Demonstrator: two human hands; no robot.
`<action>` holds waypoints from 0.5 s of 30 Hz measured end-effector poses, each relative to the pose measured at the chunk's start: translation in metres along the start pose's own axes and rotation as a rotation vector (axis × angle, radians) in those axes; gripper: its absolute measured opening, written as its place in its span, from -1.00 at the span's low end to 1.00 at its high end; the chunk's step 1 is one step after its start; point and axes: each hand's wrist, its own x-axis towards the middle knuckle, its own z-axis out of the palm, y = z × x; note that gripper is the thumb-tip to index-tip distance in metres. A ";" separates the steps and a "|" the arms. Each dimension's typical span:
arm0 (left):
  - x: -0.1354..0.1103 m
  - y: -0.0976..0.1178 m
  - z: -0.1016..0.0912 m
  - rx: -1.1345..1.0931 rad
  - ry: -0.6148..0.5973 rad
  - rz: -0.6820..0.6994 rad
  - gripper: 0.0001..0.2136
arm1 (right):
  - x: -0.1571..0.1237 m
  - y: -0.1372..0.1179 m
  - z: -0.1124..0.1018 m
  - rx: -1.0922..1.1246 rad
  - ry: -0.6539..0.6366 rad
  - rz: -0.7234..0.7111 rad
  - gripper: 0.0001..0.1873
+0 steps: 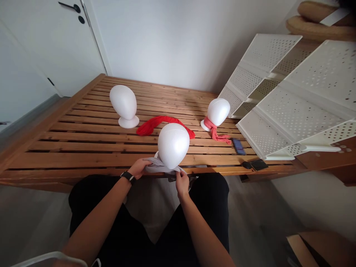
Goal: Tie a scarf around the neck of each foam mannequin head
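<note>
A white foam mannequin head stands at the near edge of the slatted wooden platform. A grey scarf is wrapped around its base. My left hand grips the scarf on the left side, a black watch on its wrist. My right hand holds the scarf's other end just below and right of the head. A red scarf lies loose on the slats behind this head.
Another bare foam head stands at the back left. A third foam head at the back right wears a pink scarf. White perforated shelving leans on the right. Small dark items lie near the platform's right front edge.
</note>
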 end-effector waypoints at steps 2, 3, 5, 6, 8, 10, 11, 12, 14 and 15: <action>0.000 0.001 -0.004 0.140 0.076 0.027 -0.68 | 0.001 0.001 0.000 0.010 0.038 0.013 -0.57; 0.000 0.002 -0.008 0.313 0.146 0.050 -0.72 | 0.001 0.001 0.000 0.008 0.029 0.017 -0.59; -0.001 0.006 -0.019 0.719 0.308 0.107 -0.79 | 0.003 0.002 -0.002 0.002 0.023 0.029 -0.59; -0.002 0.009 -0.025 0.891 0.381 0.141 -0.81 | 0.003 0.003 -0.002 0.000 0.022 0.033 -0.59; -0.004 0.014 -0.035 1.084 0.509 0.220 -0.82 | 0.005 0.005 -0.004 -0.007 0.016 0.029 -0.58; -0.006 0.017 -0.042 1.100 0.581 0.271 -0.80 | 0.006 0.006 -0.005 -0.023 0.012 0.011 -0.57; -0.006 0.018 -0.043 1.047 0.578 0.258 -0.80 | 0.006 0.006 -0.005 -0.031 0.013 0.000 -0.57; -0.006 0.018 -0.042 0.953 0.547 0.217 -0.79 | 0.006 0.005 -0.004 -0.037 0.014 -0.011 -0.56; -0.005 0.017 -0.039 0.737 0.423 0.105 -0.76 | 0.004 0.004 -0.002 -0.039 0.011 -0.029 -0.54; -0.005 0.017 -0.036 0.652 0.356 0.057 -0.75 | 0.004 0.003 -0.001 -0.035 0.003 -0.037 -0.53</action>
